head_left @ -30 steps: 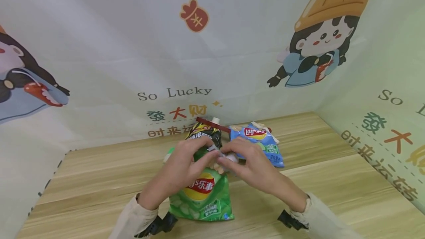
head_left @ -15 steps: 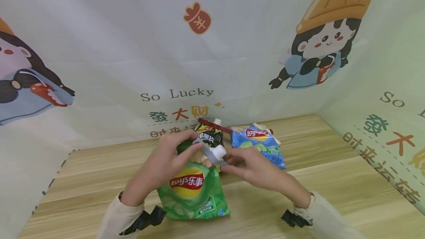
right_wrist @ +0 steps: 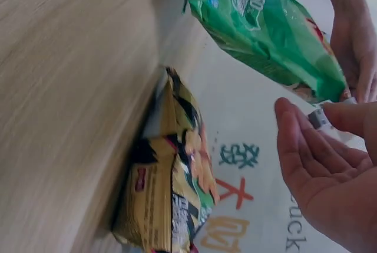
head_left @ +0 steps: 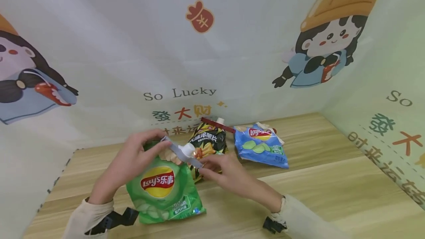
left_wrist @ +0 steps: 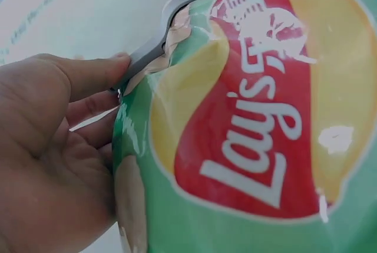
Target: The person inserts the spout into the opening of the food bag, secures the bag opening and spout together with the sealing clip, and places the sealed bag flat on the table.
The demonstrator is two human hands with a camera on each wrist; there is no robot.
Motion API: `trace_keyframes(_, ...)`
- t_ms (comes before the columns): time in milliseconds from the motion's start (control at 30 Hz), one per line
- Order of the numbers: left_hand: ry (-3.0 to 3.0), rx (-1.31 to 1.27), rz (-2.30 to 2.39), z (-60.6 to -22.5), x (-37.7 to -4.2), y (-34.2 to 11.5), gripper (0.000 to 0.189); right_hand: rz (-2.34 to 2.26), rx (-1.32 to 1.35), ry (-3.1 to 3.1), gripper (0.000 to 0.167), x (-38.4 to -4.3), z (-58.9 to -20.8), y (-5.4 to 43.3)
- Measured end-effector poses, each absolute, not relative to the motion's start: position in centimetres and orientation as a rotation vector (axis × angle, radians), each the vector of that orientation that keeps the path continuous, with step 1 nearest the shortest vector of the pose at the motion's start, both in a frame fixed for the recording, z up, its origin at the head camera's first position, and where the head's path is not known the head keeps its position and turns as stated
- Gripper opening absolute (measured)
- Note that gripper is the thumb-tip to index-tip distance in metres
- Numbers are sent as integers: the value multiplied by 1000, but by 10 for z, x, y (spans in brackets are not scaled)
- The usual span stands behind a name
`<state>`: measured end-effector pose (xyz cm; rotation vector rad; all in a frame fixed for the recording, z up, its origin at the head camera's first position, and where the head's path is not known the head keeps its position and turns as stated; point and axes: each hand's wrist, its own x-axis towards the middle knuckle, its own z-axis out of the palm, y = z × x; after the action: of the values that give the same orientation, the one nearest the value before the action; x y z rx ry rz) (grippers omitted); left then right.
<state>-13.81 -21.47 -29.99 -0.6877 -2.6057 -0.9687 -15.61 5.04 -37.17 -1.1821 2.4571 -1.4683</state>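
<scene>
A grey sealing clip (head_left: 177, 151) with a white spout cap (head_left: 188, 149) lies across the folded top of a green Lay's chip bag (head_left: 157, 191). My left hand (head_left: 134, 158) pinches the clip's left end, its thumb on the clip and its fingers behind, as the left wrist view shows. At the clip's other end my right hand (head_left: 229, 176) pinches between thumb and forefinger. The bag's lower part slants down toward the table's front. In the right wrist view, the clip's end (right_wrist: 318, 118) shows by the right thumb; most of the clip is hidden there.
Behind the clip lies a black chip bag (head_left: 208, 139), a dark red clip (head_left: 212, 123) with a white cap across its top. A blue Lay's bag (head_left: 260, 148) rests to its right. Printed cloth walls (head_left: 252, 65) bound the wooden table (head_left: 318, 172).
Both hands have shifted left with the clip and the green bag, uncovering more of the black bag. The clip, mostly covered by the fingers a second ago, now shows along its length.
</scene>
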Motion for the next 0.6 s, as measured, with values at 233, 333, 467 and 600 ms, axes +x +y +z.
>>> trace_keyframes(233, -2675, -656, -964, -312, -172, -259, 14, -1289, -1186, 2516, 25, -156, -380, 61)
trace_keyframes(333, -2702, -607, -969, -323, -191, -273, 18, -1250, -1222, 2511, 21, -156, -386, 71)
trace_keyframes(467, -2747, -538, -886, -345, -219, -283, 23, -1216, -1230, 2476, 21, -151, -393, 85)
trace_keyframes(600, -2812, -485, -753, -362, -238, -288, 24, -1241, -1196, 2427, 25, -144, -397, 97)
